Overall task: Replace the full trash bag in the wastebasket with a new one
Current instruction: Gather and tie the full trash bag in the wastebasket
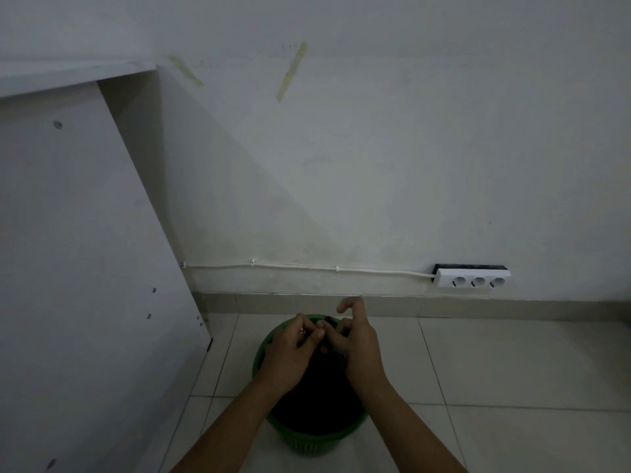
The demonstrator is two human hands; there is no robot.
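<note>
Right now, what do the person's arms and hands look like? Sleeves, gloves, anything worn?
Both forearms are bare to the frame's bottom edge: no sleeves show. No gloves on the left hand or right hand. A small metallic glint on the left hand's fingers may be a ring; too dim to confirm. No watch or wristband shows.

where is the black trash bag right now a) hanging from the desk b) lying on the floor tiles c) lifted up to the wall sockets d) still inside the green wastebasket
d: the black trash bag sits in the green wastebasket on the floor, with the left hand and right hand pinching its gathered top above the rim.
</note>
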